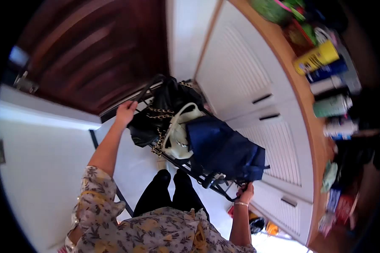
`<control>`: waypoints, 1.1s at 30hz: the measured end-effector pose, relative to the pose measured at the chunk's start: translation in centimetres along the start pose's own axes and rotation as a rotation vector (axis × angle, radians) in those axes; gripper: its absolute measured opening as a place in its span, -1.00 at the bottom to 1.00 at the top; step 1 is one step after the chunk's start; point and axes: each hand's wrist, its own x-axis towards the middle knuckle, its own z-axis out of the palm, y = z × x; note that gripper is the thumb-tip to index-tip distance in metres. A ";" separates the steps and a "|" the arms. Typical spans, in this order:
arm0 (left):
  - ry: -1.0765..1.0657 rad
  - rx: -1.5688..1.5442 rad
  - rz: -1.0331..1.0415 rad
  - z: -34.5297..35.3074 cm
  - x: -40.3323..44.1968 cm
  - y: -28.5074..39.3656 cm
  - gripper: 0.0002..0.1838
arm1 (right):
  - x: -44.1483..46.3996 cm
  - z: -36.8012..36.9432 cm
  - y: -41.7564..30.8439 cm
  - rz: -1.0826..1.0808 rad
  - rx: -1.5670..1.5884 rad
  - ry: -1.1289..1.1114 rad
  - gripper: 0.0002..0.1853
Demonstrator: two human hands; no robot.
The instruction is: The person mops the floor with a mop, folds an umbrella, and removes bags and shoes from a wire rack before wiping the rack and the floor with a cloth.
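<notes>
A black metal rack (185, 168) stretches in front of me, loaded with bags. My left hand (126, 113) is closed around the frame at its left end. At the opposite end, my right hand (246, 194) grips the frame below a navy blue bag (223, 145). Black handbags (166, 95) with gold chains fill the left part of the rack. Between them and the navy bag lies a cream handbag (179, 143) with a curved handle. A small dark object (208, 181) sits at the front bar, too blurred to name.
A dark wooden door (101, 55) stands ahead on the left. White louvred cabinets (236, 63) run along the right, topped by a wooden counter (297, 88) crowded with a yellow can (316, 57), bottles and packets. A white panel (38, 168) is on my left.
</notes>
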 end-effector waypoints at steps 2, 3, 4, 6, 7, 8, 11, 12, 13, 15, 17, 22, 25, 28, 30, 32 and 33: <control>0.045 0.010 -0.062 -0.5 -0.6 0.9 -0.61 | 0.7 1.1 -1.5 -0.031 -0.020 0.016 -0.70; 0.038 -0.001 -0.131 -0.8 -0.9 1.2 -0.60 | 0.9 2.0 -2.9 -0.050 -0.050 -0.019 -0.70; 0.039 -0.013 -0.204 -1.4 -1.4 1.5 -0.59 | 2.1 2.9 -3.7 -0.052 -0.042 -0.048 -0.69; 0.123 -0.001 -0.277 -1.4 -2.1 0.2 -0.58 | 3.9 4.1 -6.0 -0.084 -0.118 -0.121 -0.68; 0.156 -0.007 -0.335 -2.0 -3.2 1.1 -0.58 | 5.3 4.9 -7.1 -0.073 -0.119 -0.184 -0.69; 0.182 -0.021 -0.383 -2.3 -4.4 2.0 -0.57 | 6.4 5.9 -8.3 -0.068 -0.113 -0.238 -0.70; 0.301 -0.017 -0.451 -2.7 -7.1 3.6 -0.57 | 9.7 8.4 -9.6 -0.005 -0.172 -0.300 -0.71; 0.332 0.005 -0.517 -2.6 -7.8 4.4 -0.58 | 11.6 10.3 -10.7 0.008 -0.189 -0.335 -0.71; 0.388 -0.037 -0.581 -2.2 -8.6 4.5 -0.58 | 13.5 12.3 -12.2 0.003 -0.229 -0.382 -0.70; 0.493 -0.107 -0.677 -0.9 -9.8 4.6 -0.58 | 17.1 17.2 -15.9 -0.005 -0.314 -0.459 -0.67; 0.615 -0.260 -0.714 0.1 -12.4 1.5 -0.61 | 20.5 22.5 -16.9 -0.088 -0.402 -0.585 -0.66; 0.878 -0.407 -0.856 3.9 -15.1 7.7 -0.73 | 27.3 38.2 -19.3 -0.099 -0.541 -0.872 -0.65; 0.953 -0.432 -0.907 4.5 -18.7 6.5 -0.81 | 31.0 46.1 -13.7 -0.198 -0.561 -0.999 -0.62; 1.120 -0.499 -0.882 6.9 -20.2 8.5 -0.85 | 27.1 53.5 -14.8 -0.118 -0.564 -1.131 -0.60; 1.246 -0.635 -0.936 6.9 -20.4 9.9 -0.86 | 24.5 57.9 -12.8 -0.258 -0.403 -1.192 -0.65; 1.324 -0.642 -0.907 9.1 -20.8 9.7 -0.86 | 21.9 61.5 -15.0 -0.183 -0.611 -1.314 -0.68; 1.381 -0.653 -0.892 10.0 -20.8 9.8 -0.85 | 21.0 63.4 -15.1 -0.218 -0.665 -1.354 -0.69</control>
